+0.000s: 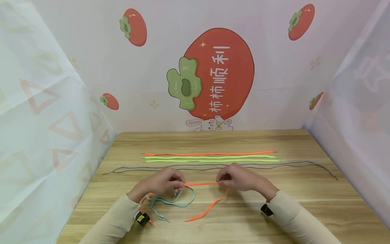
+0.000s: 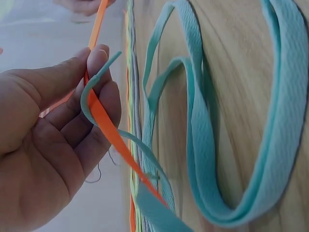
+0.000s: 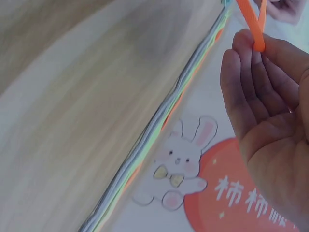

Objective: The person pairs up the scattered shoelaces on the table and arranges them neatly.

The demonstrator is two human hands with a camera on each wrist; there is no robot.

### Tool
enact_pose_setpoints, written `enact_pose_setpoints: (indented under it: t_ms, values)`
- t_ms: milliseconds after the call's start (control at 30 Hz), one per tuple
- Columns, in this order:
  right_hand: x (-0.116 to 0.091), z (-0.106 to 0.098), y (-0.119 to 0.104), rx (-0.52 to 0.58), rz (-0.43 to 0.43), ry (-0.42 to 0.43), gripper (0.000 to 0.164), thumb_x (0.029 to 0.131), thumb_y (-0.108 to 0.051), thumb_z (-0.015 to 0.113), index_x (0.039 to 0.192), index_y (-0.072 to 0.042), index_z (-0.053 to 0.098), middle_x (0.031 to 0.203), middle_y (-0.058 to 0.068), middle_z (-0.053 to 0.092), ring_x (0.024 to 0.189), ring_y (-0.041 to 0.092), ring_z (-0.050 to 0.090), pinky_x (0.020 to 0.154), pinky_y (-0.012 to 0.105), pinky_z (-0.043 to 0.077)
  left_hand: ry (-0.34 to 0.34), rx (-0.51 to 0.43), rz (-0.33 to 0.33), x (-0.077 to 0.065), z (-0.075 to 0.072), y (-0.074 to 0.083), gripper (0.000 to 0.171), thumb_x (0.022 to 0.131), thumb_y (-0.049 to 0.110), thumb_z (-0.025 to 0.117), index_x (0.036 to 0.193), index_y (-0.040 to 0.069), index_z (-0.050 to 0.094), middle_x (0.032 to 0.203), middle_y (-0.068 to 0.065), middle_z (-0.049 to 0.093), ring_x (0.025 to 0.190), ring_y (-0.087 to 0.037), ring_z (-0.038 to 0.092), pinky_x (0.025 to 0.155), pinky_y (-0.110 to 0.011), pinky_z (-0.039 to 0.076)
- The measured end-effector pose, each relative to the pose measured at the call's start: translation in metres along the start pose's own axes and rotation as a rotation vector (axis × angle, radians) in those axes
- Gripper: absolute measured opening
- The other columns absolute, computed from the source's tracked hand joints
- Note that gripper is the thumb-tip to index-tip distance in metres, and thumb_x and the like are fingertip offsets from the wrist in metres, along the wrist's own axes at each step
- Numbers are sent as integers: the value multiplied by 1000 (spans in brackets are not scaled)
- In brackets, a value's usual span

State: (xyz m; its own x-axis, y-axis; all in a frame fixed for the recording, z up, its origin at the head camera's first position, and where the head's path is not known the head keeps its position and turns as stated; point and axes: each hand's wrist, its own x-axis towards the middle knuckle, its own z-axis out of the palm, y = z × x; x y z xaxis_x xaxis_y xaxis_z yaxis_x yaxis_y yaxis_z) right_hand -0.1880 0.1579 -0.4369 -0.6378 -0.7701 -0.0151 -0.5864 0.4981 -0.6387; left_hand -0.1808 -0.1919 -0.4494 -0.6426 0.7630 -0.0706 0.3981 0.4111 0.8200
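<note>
An orange flat shoelace is stretched level between the two hands above the table. My left hand pinches it between thumb and forefinger. My right hand pinches it further along, and from there one end hangs down and trails on the wood. In the right wrist view the orange lace folds sharply at the right fingertips. A teal shoelace lies in loose loops below the left hand. Its thin tip curls over the orange lace at the left fingers; whether those fingers grip it I cannot tell.
Beyond the hands, another orange lace, two yellow-green laces and long grey laces lie side by side across the wooden table. A printed white backdrop stands behind, with white sheets on both sides.
</note>
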Motion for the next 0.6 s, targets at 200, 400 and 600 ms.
enact_pose_setpoints:
  t_ms: [200, 400, 600]
  values:
    - [-8, -11, 13, 8, 10, -4, 8, 102, -12, 71, 104, -12, 79, 94, -2, 75, 78, 0, 58, 71, 21, 54, 4, -6, 6, -9, -6, -4, 22, 108, 15, 62, 102, -1, 75, 85, -16, 72, 74, -6, 66, 72, -37, 63]
    - [-17, -18, 25, 18, 8, 7, 7, 102, -12, 71, 103, -12, 78, 93, 2, 75, 74, 0, 55, 67, 21, 52, 13, -40, -5, -17, -11, -8, 23, 108, 15, 62, 104, -3, 75, 88, -20, 72, 75, -8, 66, 72, -38, 63]
    - [-24, -26, 31, 15, 9, 12, 7, 101, -11, 72, 102, -13, 78, 90, 6, 75, 70, 1, 51, 64, 20, 49, 30, -46, -41, -26, -17, -11, 24, 108, 17, 61, 105, -3, 75, 91, -24, 72, 76, -11, 68, 74, -39, 63]
